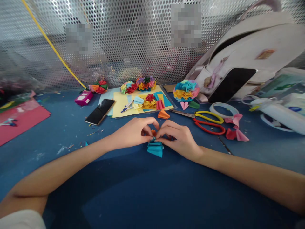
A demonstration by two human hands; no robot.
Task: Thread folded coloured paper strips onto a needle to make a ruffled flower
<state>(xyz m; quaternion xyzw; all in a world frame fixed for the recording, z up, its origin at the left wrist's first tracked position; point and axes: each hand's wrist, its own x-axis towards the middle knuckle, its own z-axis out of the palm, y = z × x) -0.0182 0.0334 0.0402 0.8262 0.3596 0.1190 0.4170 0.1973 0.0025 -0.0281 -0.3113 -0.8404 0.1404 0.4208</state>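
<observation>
Between my fingertips is a pleated blue paper piece (155, 149), its fan-shaped end pointing toward me and its upper part pinched. A bit of orange shows just above it, partly covered by the fingers. My left hand (135, 132) pinches the piece from the left, thumb and forefinger closed. From the right, my right hand (179, 138) grips the same piece with its fingertips. Just beyond my hands lies a folded orange paper piece (163, 114). Scissors (209, 122) with red and yellow handles rest to the right of it.
Paper pompom flowers (186, 90) stand along the perforated metal screen (133, 38). Pale yellow sheets (119, 106) hold several folded pieces and a compass. A phone (100, 111) lies left; another phone (232, 85) leans on a backpack (257, 47). A tape roll (224, 109) is at right.
</observation>
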